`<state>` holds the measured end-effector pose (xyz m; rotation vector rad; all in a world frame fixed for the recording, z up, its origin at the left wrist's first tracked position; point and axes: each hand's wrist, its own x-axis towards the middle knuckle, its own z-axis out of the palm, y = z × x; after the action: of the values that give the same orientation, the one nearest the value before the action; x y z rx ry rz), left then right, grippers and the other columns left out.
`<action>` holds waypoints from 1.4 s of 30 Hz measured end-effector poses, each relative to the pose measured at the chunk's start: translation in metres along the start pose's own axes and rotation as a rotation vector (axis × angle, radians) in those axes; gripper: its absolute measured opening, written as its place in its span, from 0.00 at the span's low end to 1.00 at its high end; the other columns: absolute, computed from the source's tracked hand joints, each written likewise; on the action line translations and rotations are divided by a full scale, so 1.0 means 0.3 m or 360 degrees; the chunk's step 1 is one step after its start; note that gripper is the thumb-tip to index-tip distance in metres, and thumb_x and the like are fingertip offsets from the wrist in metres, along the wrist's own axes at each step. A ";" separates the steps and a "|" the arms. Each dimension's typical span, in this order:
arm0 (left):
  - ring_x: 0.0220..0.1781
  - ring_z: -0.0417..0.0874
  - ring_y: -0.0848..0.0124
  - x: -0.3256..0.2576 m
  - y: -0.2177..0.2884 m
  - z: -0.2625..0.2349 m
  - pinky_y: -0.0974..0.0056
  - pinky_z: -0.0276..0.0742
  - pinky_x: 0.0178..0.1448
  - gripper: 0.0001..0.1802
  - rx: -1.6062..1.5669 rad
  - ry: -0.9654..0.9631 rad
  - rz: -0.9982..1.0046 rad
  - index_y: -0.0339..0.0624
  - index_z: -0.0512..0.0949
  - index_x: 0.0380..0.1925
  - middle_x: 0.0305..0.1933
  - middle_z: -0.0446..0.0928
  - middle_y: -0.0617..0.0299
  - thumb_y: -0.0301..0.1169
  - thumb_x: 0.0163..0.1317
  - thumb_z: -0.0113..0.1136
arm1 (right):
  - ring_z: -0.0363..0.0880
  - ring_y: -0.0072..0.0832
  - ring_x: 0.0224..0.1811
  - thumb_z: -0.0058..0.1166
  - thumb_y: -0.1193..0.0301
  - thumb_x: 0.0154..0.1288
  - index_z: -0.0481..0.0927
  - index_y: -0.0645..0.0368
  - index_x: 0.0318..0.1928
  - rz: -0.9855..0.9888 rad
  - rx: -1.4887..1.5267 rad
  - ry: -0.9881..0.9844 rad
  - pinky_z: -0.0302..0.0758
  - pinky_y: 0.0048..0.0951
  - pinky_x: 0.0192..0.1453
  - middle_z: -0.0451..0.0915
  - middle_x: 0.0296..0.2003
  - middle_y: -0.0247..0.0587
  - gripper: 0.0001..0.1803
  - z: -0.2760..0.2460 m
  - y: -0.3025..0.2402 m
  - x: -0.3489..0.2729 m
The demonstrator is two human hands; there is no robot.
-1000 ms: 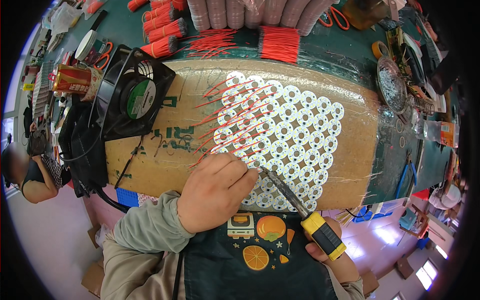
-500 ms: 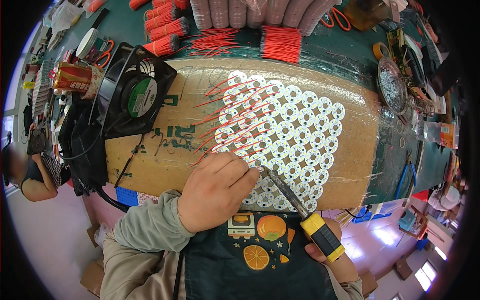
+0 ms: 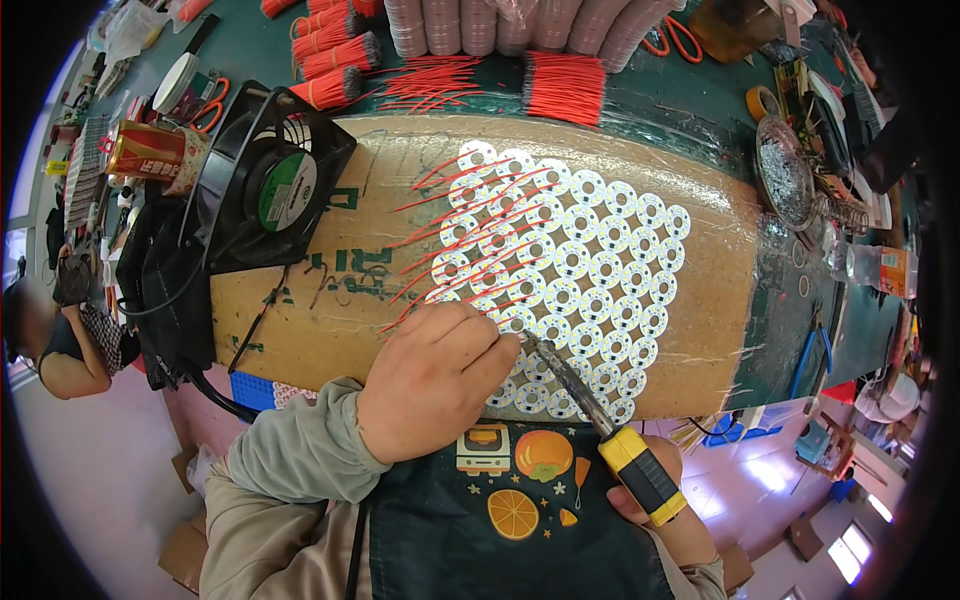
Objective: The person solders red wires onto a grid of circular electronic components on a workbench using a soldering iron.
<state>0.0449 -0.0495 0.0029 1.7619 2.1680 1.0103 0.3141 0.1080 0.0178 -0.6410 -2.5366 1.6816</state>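
From my remote seat I've got the green table (image 3: 700, 90) spread wide, and on it the brown board (image 3: 715, 300), right in front of the apron (image 3: 430, 550). The black fan (image 3: 262, 190) stands tilted over the board's left end, blocking whatever lies behind it. Grey stacks (image 3: 500, 25) wall off the far edge. Off to the left, another person (image 3: 75, 345) is in view, well apart from the work.

Here's the left hand (image 3: 430, 380), low over the near part of the board, fingers bunched in a pinch; I can't tell what they hold, because the hand itself hides it, along with a few discs (image 3: 603, 269). Those white rings sit in rows across the middle of the board. The right hand (image 3: 630, 507) has its fingers wrapped around the handle of the iron (image 3: 625, 450), whose shaft slants across the nearer discs, its tip just beside the left fingertips.

Around them: red bundles (image 3: 340, 60) far left, a metal dish (image 3: 785, 175) to the right, a can (image 3: 150, 155) beside the fan, blue pliers (image 3: 808, 355) at the right, orange scissors (image 3: 682, 42) near the stacks. Thinnest of all, red wires (image 3: 425, 203) lie over the left-hand discs, ends trailing onto bare board.
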 end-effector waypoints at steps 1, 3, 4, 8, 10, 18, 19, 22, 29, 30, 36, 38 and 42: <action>0.39 0.79 0.60 0.000 -0.001 0.000 0.58 0.76 0.43 0.19 -0.0002 0.0003 0.0002 0.37 0.84 0.39 0.35 0.76 0.59 0.19 0.42 0.64 | 0.72 0.45 0.21 0.58 0.39 0.62 0.75 0.55 0.28 0.0001 -0.0002 0.0001 0.64 0.41 0.24 0.71 0.21 0.40 0.30 -0.003 0.002 -0.003; 0.39 0.79 0.60 0.000 0.002 -0.001 0.58 0.76 0.43 0.19 0.0004 -0.0002 -0.0002 0.37 0.84 0.39 0.35 0.76 0.59 0.19 0.42 0.64 | 0.71 0.44 0.20 0.58 0.38 0.61 0.72 0.54 0.25 0.0023 -0.0014 -0.0070 0.64 0.40 0.24 0.70 0.21 0.40 0.31 -0.011 0.008 -0.008; 0.38 0.79 0.60 -0.001 0.003 -0.002 0.58 0.76 0.43 0.19 0.0008 -0.0007 -0.0007 0.37 0.84 0.39 0.35 0.76 0.59 0.18 0.42 0.64 | 0.71 0.44 0.20 0.58 0.38 0.61 0.72 0.54 0.25 0.0021 -0.0014 -0.0070 0.64 0.40 0.24 0.70 0.21 0.40 0.31 -0.013 0.004 -0.005; 0.38 0.79 0.60 0.000 0.001 -0.003 0.58 0.76 0.43 0.19 -0.0002 -0.0021 -0.0009 0.37 0.84 0.39 0.35 0.76 0.60 0.18 0.42 0.64 | 0.69 0.41 0.20 0.60 0.38 0.60 0.69 0.54 0.23 0.0035 0.0079 -0.0036 0.64 0.39 0.25 0.69 0.21 0.38 0.32 -0.011 0.003 -0.002; 0.38 0.79 0.61 0.001 -0.003 -0.003 0.58 0.75 0.42 0.19 -0.0014 -0.0012 -0.0001 0.38 0.84 0.39 0.35 0.76 0.60 0.18 0.42 0.64 | 0.69 0.40 0.21 0.61 0.38 0.60 0.69 0.54 0.23 -0.0010 0.0116 0.0008 0.64 0.38 0.26 0.69 0.21 0.38 0.32 -0.009 0.009 -0.009; 0.38 0.79 0.61 0.002 0.002 -0.004 0.58 0.75 0.43 0.18 -0.0011 0.0045 -0.0004 0.38 0.84 0.39 0.35 0.76 0.60 0.18 0.44 0.65 | 0.72 0.41 0.22 0.62 0.41 0.61 0.75 0.57 0.29 -0.0005 0.0075 -0.0059 0.66 0.37 0.27 0.72 0.23 0.39 0.30 -0.028 0.010 -0.023; 0.38 0.79 0.61 0.002 0.003 -0.006 0.58 0.75 0.43 0.18 -0.0028 0.0093 0.0001 0.38 0.84 0.39 0.35 0.76 0.61 0.18 0.44 0.65 | 0.72 0.41 0.22 0.62 0.41 0.61 0.75 0.57 0.29 -0.0005 0.0075 -0.0058 0.66 0.37 0.27 0.72 0.23 0.39 0.30 -0.029 0.006 -0.022; 0.37 0.79 0.61 -0.011 0.010 -0.027 0.58 0.74 0.43 0.18 -0.0057 0.0091 -0.0023 0.38 0.84 0.40 0.35 0.76 0.61 0.18 0.44 0.66 | 0.76 0.45 0.25 0.63 0.40 0.59 0.80 0.58 0.36 0.0024 0.0048 -0.0073 0.70 0.40 0.29 0.76 0.26 0.42 0.30 -0.036 -0.003 -0.021; 0.37 0.79 0.62 -0.052 0.008 -0.013 0.59 0.74 0.42 0.20 -0.0040 0.0075 0.0032 0.36 0.84 0.40 0.35 0.77 0.61 0.17 0.43 0.66 | 0.81 0.50 0.31 0.63 0.39 0.54 0.83 0.57 0.42 0.0139 0.0050 -0.0222 0.75 0.43 0.35 0.81 0.32 0.46 0.33 -0.035 0.010 -0.037; 0.37 0.79 0.61 -0.054 0.010 -0.011 0.59 0.75 0.43 0.20 -0.0027 0.0079 0.0031 0.36 0.84 0.40 0.35 0.77 0.61 0.17 0.42 0.66 | 0.81 0.49 0.32 0.64 0.39 0.54 0.83 0.58 0.43 0.0152 0.0092 -0.0238 0.75 0.42 0.36 0.82 0.32 0.46 0.33 -0.033 0.010 -0.035; 0.38 0.80 0.61 -0.060 0.011 -0.009 0.59 0.76 0.44 0.20 -0.0004 0.0074 0.0027 0.36 0.84 0.40 0.35 0.76 0.61 0.17 0.42 0.66 | 0.80 0.49 0.30 0.63 0.39 0.55 0.83 0.58 0.42 0.0111 0.0106 -0.0190 0.74 0.42 0.33 0.81 0.30 0.45 0.33 -0.019 0.002 -0.021; 0.38 0.80 0.61 -0.059 0.011 -0.010 0.59 0.76 0.43 0.20 0.0008 0.0071 0.0032 0.36 0.84 0.40 0.35 0.76 0.61 0.17 0.41 0.66 | 0.80 0.49 0.29 0.63 0.38 0.55 0.84 0.58 0.41 0.0127 0.0095 -0.0215 0.74 0.42 0.33 0.81 0.29 0.45 0.33 -0.017 0.008 -0.025; 0.38 0.80 0.61 -0.057 0.011 -0.013 0.59 0.76 0.43 0.20 0.0009 0.0041 0.0026 0.36 0.84 0.40 0.35 0.76 0.61 0.17 0.41 0.66 | 0.79 0.48 0.26 0.62 0.38 0.55 0.84 0.58 0.42 0.0117 0.0037 -0.0248 0.73 0.42 0.31 0.79 0.26 0.44 0.34 -0.015 0.021 -0.031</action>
<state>0.0505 -0.0664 0.0031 1.7813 2.1777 1.0373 0.3257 0.1108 0.0159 -0.6329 -2.6224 1.8518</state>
